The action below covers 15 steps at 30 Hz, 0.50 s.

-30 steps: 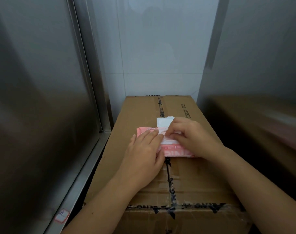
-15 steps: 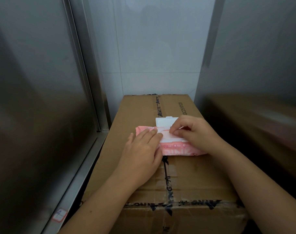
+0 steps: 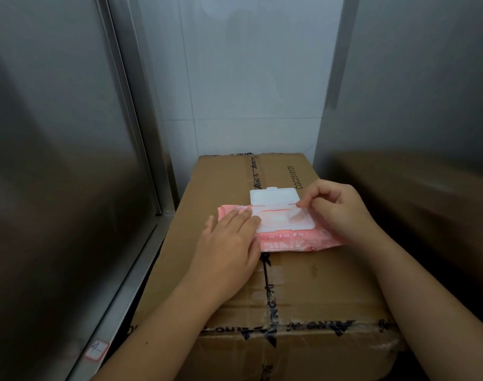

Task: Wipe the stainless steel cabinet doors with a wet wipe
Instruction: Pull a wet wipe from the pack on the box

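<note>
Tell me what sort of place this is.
Probably a commercial kitchen's storage corner: steel door at left, white tiled wall behind, taped box against it. The left hand presses a wipes pack on the box; the right hand pinches its seal.

Counted, kind by kind
One cardboard box (image 3: 303, 284); one pink wet wipe pack (image 3: 298, 243) with one white flip lid (image 3: 273, 196) and one clear seal film (image 3: 296, 215); two hands, left hand (image 3: 229, 243) and right hand (image 3: 339, 207); two stainless steel faces, left cabinet door (image 3: 56, 160) and right cabinet side (image 3: 413, 92); one red-edged sticker (image 3: 96, 349).
</note>
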Tool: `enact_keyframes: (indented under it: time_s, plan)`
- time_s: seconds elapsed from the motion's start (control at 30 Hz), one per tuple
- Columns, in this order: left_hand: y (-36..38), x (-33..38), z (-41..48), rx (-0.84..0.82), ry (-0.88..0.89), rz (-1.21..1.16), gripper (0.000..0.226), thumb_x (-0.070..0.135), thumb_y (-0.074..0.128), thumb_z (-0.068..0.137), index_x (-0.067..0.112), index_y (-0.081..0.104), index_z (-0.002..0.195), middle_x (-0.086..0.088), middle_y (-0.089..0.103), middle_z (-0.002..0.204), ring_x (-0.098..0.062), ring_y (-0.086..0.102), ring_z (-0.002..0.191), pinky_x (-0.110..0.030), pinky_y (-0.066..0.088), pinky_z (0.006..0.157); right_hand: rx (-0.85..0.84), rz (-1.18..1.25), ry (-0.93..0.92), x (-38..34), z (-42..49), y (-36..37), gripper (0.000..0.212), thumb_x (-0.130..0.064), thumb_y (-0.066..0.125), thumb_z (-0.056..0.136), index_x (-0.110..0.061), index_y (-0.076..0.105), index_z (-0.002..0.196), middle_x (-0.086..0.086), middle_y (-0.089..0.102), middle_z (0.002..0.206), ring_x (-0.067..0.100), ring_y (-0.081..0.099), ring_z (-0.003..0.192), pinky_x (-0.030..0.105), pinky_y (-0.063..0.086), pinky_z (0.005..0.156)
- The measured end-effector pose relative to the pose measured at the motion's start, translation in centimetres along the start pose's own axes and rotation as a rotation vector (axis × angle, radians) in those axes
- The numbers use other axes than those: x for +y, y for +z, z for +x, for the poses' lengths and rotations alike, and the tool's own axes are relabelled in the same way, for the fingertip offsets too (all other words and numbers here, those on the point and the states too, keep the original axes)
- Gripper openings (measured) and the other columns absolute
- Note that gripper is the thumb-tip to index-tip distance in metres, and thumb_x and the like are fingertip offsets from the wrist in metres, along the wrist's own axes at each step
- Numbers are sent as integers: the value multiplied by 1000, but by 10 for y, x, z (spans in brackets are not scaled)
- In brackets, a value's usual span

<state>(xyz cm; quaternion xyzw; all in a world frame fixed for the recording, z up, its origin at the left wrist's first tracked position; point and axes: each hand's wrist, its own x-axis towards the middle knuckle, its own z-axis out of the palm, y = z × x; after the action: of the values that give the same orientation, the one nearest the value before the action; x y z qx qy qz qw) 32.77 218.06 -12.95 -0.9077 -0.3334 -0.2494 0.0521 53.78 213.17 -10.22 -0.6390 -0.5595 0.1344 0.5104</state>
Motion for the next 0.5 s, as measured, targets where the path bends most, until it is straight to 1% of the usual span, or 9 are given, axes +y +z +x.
enact_keyframes:
  time_s: [0.1,0.2,0.23,0.27,0.33,0.37,0.4,0.47,0.5]
  plan:
    - [-1,1,1,-6,-5,-21,34,28,48,83,16,69,106,-3,68,113,-22,65,104,-52,49,84,-21,-8,17,-5,-2,-1,38,10,44,82,-17,62,62,-2,64,71,20,61,84,34,49,81]
    - [-2,2,1,-55,-18,-17,41,31,37,84,16,69,105,-3,68,112,-21,65,103,-51,50,83,-120,-144,-17,-13,-5,-1,26,2,51,86,-16,63,70,-4,63,75,3,57,76,10,42,64]
    - [-1,1,1,-59,-18,-29,42,31,37,85,15,69,108,-4,68,115,-22,64,105,-51,48,86,-143,-196,-45,-15,-5,-1,21,-4,56,87,-18,63,73,-7,63,78,0,56,76,7,41,64]
    - [-2,2,0,-66,-20,-48,42,31,38,87,15,68,112,-4,66,119,-23,62,110,-51,46,90,-160,-247,-76,-16,-5,0,15,-9,60,87,-19,63,76,-7,63,80,2,56,79,8,42,67]
    - [-6,4,1,-90,-20,-87,41,31,38,94,17,60,126,-1,55,135,-21,50,125,-48,34,104,-179,-332,-116,-15,-3,2,8,-16,67,85,-19,63,78,-3,62,82,9,56,81,17,44,72]
    - [-5,3,2,-90,-28,-90,42,31,37,97,18,54,132,1,48,141,-18,43,132,-46,27,109,-177,-370,-130,-13,-3,3,6,-18,68,84,-18,64,79,-2,62,81,10,55,80,19,43,72]
    - [-5,3,1,-88,-35,-86,42,31,36,97,19,53,134,2,47,143,-17,41,133,-45,25,110,-168,-410,-146,-12,-2,3,5,-19,69,83,-18,65,80,-3,61,80,9,53,80,19,41,70]
    - [-10,5,2,-85,-25,-66,44,32,35,92,18,61,124,-1,57,133,-19,52,123,-47,36,103,-161,-484,-170,-12,-1,5,5,-20,69,83,-19,65,80,-4,58,79,8,49,79,17,37,67]
    - [-12,6,2,-85,-27,-69,43,32,36,92,18,61,125,-1,57,133,-19,52,123,-47,36,103,-170,-514,-178,-12,-1,5,5,-21,68,83,-20,64,80,-4,56,79,8,47,79,17,36,67]
